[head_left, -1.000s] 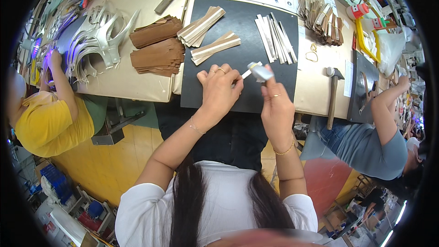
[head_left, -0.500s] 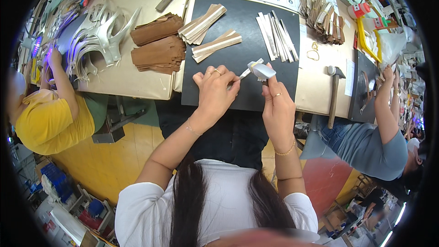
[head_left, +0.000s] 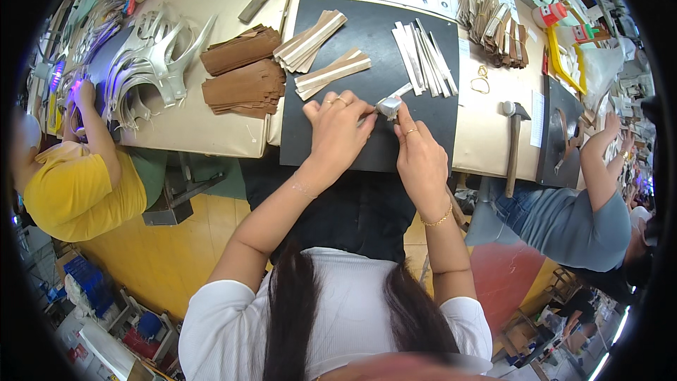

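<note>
Silver strip [head_left: 390, 104] pinched between both hands over the black mat [head_left: 367, 32], centre of the head view
Left hand [head_left: 338, 130] and right hand [head_left: 416, 152] each close fingertips on it; uneven pull could, I judge, crease it or let it slip. 2 tan-and-silver bundles [head_left: 321, 49] upper centre, 2 brown stacks [head_left: 243, 70] upper left, 2 hammers, one at right [head_left: 513, 142]

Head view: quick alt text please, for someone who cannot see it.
Both hands, left hand and right hand, pinch a small silver strip over a black mat. Silver strips, tan strips, brown stacks and a hammer lie around.
</note>
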### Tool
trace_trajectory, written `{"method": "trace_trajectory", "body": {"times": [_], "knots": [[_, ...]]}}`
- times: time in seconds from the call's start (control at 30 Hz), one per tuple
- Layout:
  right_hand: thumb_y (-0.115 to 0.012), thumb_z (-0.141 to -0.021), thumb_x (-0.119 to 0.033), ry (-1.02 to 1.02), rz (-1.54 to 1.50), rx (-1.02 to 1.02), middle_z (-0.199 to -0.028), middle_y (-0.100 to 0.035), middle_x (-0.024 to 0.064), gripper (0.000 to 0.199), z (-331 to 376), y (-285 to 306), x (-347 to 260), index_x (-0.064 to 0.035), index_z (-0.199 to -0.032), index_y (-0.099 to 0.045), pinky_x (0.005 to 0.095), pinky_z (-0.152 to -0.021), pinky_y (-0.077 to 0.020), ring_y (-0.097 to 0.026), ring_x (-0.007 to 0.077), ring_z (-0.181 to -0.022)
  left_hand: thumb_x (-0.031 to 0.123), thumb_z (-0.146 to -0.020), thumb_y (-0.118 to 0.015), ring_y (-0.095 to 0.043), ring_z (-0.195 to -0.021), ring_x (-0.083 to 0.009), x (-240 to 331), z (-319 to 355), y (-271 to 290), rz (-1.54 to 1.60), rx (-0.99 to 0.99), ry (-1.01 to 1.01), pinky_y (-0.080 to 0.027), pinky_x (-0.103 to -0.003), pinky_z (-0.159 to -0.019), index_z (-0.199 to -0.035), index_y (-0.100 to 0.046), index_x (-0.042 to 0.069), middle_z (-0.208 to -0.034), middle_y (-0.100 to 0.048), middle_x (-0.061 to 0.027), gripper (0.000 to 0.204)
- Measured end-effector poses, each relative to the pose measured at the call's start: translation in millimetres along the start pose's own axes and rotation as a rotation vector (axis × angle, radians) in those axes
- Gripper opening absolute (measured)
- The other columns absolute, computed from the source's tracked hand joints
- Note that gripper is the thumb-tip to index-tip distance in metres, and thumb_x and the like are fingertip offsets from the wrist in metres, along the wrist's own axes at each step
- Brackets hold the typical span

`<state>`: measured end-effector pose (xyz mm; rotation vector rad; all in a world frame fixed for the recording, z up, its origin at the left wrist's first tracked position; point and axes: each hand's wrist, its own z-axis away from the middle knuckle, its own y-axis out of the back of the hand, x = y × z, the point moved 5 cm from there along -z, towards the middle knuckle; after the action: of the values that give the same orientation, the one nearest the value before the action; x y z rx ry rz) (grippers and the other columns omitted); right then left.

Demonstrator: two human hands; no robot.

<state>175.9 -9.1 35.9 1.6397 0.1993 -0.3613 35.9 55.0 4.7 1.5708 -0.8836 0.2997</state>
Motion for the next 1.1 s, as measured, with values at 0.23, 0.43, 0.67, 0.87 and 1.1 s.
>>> {"method": "trace_trajectory", "body": {"times": [0.23, 0.43, 0.67, 0.87, 1.1], "knots": [[-0.057, -0.102, -0.018, 0.016, -0.045, 0.032, -0.084, -0.061, 0.0126, 0.046, -6, 7, 5, -0.0183, -0.147, -0.053, 0.0456, -0.058, -0.0528, -0.065, 0.0363, -0.065, 0.02, -0.081, -0.078, -0.056, -0.087, -0.0182, -3, 7, 3, 0.0, -0.028, 0.06, -0.027, -0.04, -0.083, -0.084, -0.078, 0.013, -0.083, -0.065, 0.0024, 0.007], [-0.06, -0.1, -0.016, 0.127, -0.187, 0.155, -0.084, -0.061, 0.0108, 0.048, 0, 15, -10, -0.0192, -0.147, -0.054, 0.0453, -0.058, -0.0523, -0.065, 0.0355, -0.065, 0.018, -0.08, -0.078, -0.056, -0.087, -0.0193, -2, 3, 2, -0.019, -0.073, 0.088, -0.027, -0.04, -0.083, -0.08, -0.076, 0.012, -0.081, -0.065, 0.0025, 0.007], [-0.061, -0.1, -0.018, 0.061, -0.252, 0.213, -0.084, -0.061, 0.0108, 0.049, -2, 16, 2, -0.0198, -0.148, -0.052, 0.0448, -0.058, -0.0528, -0.065, 0.0335, -0.066, 0.019, -0.08, -0.078, -0.056, -0.088, -0.0196, -3, 5, 1, -0.02, -0.071, 0.082, -0.027, -0.04, -0.084, -0.08, -0.075, 0.012, -0.082, -0.065, 0.0019, 0.007], [-0.058, -0.101, -0.019, 0.045, -0.051, -0.023, -0.083, -0.061, 0.0112, 0.046, 3, -5, -3, -0.0206, -0.147, -0.053, 0.045, -0.058, -0.0539, -0.066, 0.0337, -0.064, 0.019, -0.081, -0.077, -0.056, -0.09, -0.0209, -2, 13, 8, -0.027, 0.004, 0.03, -0.028, -0.042, -0.084, -0.081, -0.074, 0.013, -0.084, -0.064, 0.0014, 0.006], [-0.059, -0.101, -0.019, 0.063, -0.025, 0.0, -0.082, -0.06, 0.0115, 0.046, -1, 4, 0, -0.0209, -0.147, -0.054, 0.0448, -0.057, -0.0536, -0.065, 0.0337, -0.063, 0.019, -0.081, -0.077, -0.055, -0.088, -0.0189, -7, 17, 13, 0.006, -0.033, 0.089, -0.027, -0.04, -0.084, -0.082, -0.076, 0.012, -0.083, -0.066, 0.0027, 0.007]]}}
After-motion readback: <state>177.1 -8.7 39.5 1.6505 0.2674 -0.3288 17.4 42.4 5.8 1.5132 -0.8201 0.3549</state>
